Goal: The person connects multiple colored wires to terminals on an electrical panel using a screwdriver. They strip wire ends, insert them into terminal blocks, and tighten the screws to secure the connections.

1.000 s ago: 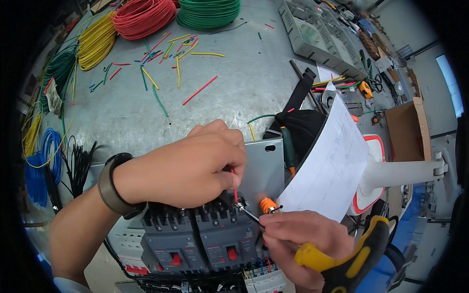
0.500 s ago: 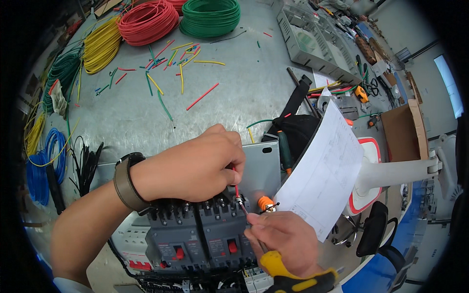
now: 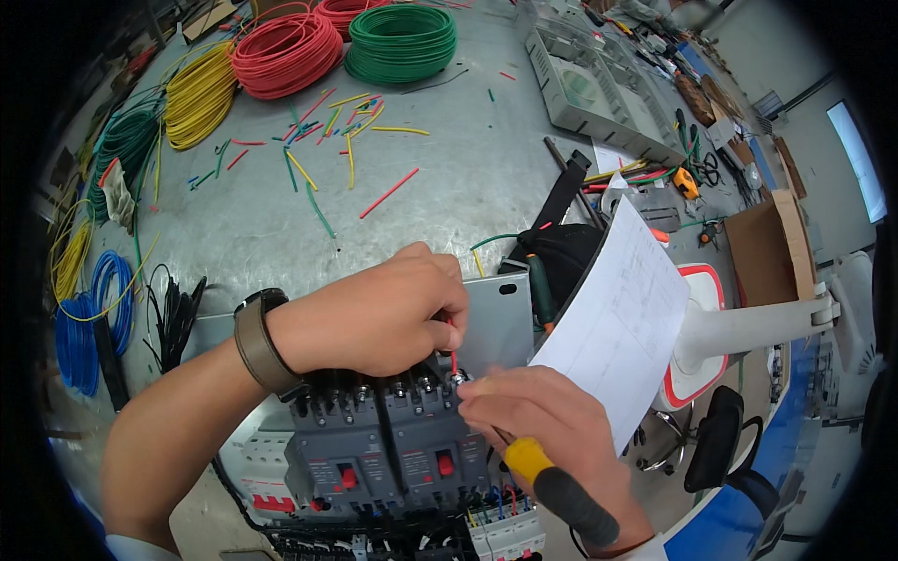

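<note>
My left hand [image 3: 379, 318] reaches over the top of two dark grey circuit breakers with red toggles. It pinches a thin red wire [image 3: 454, 362] that runs down to the upper right terminal of the right breaker [image 3: 432, 435]. The left breaker [image 3: 341, 444] stands beside it. In my right hand [image 3: 552, 411] is a screwdriver [image 3: 572, 496] with a yellow and dark grey handle. Its handle slants to the lower right, and the fingertips are close to that same terminal. The screwdriver's tip is hidden by the fingers.
A metal panel edge [image 3: 500, 318] rises behind the breakers. Printed paper [image 3: 613, 323] leans at the right, near a green-handled screwdriver [image 3: 542, 288]. Coloured wire offcuts lie on the grey table [image 3: 253, 210], with red [image 3: 285, 61], green [image 3: 400, 45] and yellow [image 3: 198, 98] coils behind.
My right hand has moved up close to the terminal, covering the screwdriver's shaft and the orange item beside it. The handle has turned further into view. My left hand keeps its pinch on the wire.
</note>
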The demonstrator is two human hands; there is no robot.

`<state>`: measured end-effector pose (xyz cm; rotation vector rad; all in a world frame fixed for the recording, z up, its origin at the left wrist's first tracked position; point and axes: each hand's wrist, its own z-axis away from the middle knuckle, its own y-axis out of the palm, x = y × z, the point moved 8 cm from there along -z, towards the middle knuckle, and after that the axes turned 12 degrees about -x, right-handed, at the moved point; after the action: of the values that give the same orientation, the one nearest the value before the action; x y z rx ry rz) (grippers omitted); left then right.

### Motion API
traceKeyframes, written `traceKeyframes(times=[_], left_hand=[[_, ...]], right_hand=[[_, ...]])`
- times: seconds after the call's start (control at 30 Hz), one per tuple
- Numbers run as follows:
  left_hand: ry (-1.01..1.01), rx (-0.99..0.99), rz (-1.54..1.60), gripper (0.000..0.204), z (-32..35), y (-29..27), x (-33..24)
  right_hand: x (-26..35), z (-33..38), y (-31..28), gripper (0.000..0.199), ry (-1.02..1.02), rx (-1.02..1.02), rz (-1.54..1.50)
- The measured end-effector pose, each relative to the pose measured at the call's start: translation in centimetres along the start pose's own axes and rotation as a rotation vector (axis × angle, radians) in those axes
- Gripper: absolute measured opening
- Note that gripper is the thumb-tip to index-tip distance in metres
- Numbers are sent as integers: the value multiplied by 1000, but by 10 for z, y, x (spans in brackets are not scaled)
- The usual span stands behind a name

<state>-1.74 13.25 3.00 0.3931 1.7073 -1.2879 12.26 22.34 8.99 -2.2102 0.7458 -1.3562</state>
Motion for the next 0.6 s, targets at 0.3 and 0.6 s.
traceKeyframes(times=[0.3, 0.6], left_hand=[[22, 7, 1, 7, 0, 1, 4], [-11, 18, 10, 7, -4, 2, 1]], right_hand=[[5, -14, -14, 60, 180, 148, -165], [86, -30, -67, 30, -768, -38, -10]])
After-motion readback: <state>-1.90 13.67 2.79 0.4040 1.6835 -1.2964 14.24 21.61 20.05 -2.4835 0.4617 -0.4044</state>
